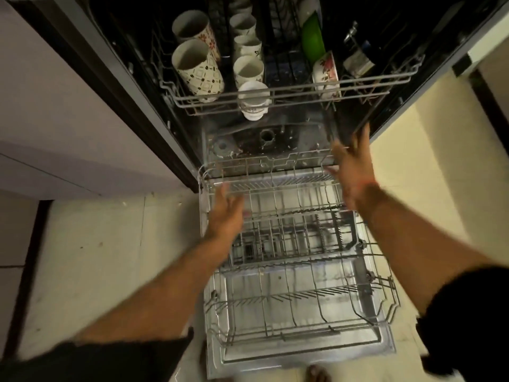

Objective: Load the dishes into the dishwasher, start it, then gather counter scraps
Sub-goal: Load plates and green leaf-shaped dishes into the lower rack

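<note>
Lower rack pulled out over the door at frame centre, left hand and right hand above it, fingers spread, holding nothing, cups in upper rack at top

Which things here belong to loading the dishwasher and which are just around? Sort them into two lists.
Part of the job:
- lower rack, pulled out, nothing in it
- upper rack holding mugs and a green bowl
- open door
- left hand and right hand, both open over the lower rack

Just around:
- floor tiles
- cabinet side
</note>
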The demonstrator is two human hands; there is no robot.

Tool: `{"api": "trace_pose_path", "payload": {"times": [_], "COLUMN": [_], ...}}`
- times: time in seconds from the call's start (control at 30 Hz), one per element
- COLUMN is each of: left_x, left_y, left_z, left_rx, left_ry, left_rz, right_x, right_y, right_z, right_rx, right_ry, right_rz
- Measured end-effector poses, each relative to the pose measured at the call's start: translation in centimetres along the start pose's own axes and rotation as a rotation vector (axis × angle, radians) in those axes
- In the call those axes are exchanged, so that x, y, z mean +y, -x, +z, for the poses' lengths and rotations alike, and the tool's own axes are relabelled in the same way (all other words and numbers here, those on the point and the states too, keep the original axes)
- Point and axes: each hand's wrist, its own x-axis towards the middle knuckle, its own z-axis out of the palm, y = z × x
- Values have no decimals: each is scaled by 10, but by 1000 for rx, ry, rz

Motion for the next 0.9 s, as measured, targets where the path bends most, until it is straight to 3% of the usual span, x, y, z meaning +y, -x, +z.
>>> {"api": "trace_pose_path", "payload": {"times": [0.07,0.17,0.3,0.43,0.67,0.9], "left_x": [-67,-153,-229,-224,-173,-110], "left_y": [39,107,182,236,255,315], "left_z": [-6,-21,-50,-58,-37,-30], "left_rx": [-22,66,163,191,224,191], "left_ry": [16,22,-54,3,109,160], "left_rz": [-77,-258,-334,-358,-321,-165], "right_x": [64,158,222,214,159,76], "right_y": [52,153,268,324,315,340], "right_z": [-34,-85,-124,-127,-96,-69], "right_rx": [-25,-49,20,-24,-93,-184], "right_ry": [28,132,174,235,121,31], "right_rz": [155,359,424,391,294,329]}}
